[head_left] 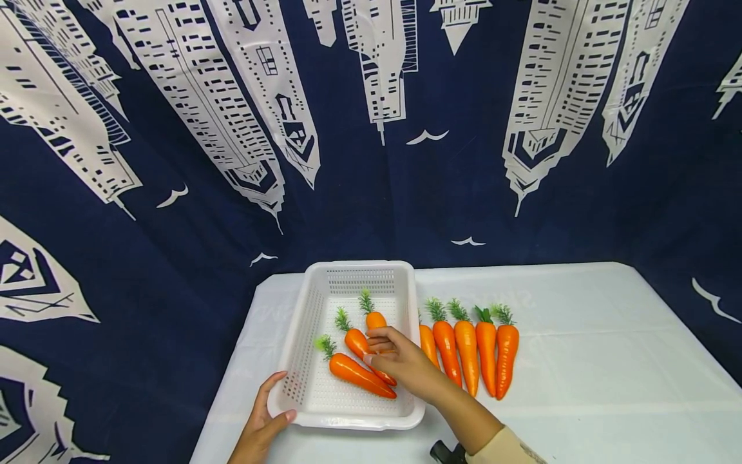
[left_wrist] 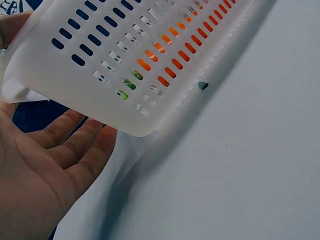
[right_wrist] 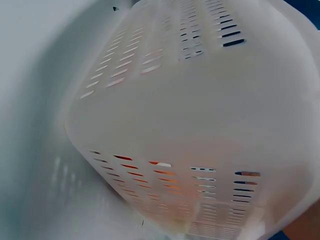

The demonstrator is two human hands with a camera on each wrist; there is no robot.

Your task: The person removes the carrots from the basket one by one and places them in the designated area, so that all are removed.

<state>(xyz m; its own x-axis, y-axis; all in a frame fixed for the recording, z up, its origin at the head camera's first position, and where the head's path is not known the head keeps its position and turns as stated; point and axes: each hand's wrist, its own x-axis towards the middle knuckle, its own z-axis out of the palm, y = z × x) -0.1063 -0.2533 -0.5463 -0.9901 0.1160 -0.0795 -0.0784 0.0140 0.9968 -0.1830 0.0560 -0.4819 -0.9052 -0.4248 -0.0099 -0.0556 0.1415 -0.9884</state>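
In the head view, a white perforated plastic basket (head_left: 348,422) holds 3 orange carrots with green tops: the lowest carrot (head_left: 361,376), the middle carrot (head_left: 355,340) and the upper carrot (head_left: 375,319). My left hand (head_left: 263,422) grips the basket's near-left corner, thumb on the rim; the left wrist view shows its fingers under the rim. Over the carrots inside the basket hovers my right hand (head_left: 400,361), its fingers loosely bent and pointing left. It covers much of the upper carrot. Whether it touches a carrot is hard to see. The right wrist view shows only the basket's outer wall (right_wrist: 200,110).
A row of several carrots (head_left: 466,351) lies to the right of the basket on the white-covered table (head_left: 580,361), tops pointing away. A dark blue cloth (head_left: 394,212) with white building prints hangs behind. A small black object (head_left: 443,451) shows by my right forearm.
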